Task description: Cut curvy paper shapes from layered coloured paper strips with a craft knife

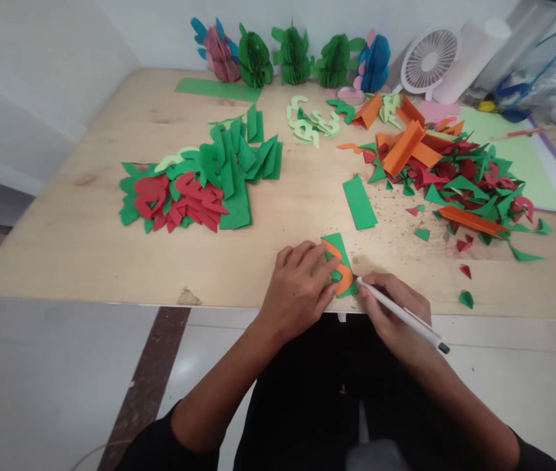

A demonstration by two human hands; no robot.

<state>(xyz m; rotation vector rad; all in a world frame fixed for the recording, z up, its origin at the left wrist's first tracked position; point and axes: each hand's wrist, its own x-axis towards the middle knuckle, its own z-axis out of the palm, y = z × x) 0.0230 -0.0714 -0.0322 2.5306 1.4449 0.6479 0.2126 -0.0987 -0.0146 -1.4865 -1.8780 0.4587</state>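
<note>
Near the front edge of the table lies a small green paper piece [335, 243] with a curved orange paper cut-out [345, 282] on top of it. My left hand [299, 282] lies over their left side, its fingers stretched across and pressing both papers down. A white pen [396, 310] is gripped in my right hand [396, 307]. The pen's tip points at the right edge of the orange shape, but whether it touches the paper I cannot tell. Just beyond is another green paper rectangle [359, 201].
Red cut-outs [199, 199] and folded green papers [233, 163] lie on the left. Pale green cut-outs [312, 123] sit mid-table. Coloured scraps [469, 180] are heaped on the right. Several honeycomb paper figures [292, 55] and a white fan [430, 60] stand along the back wall.
</note>
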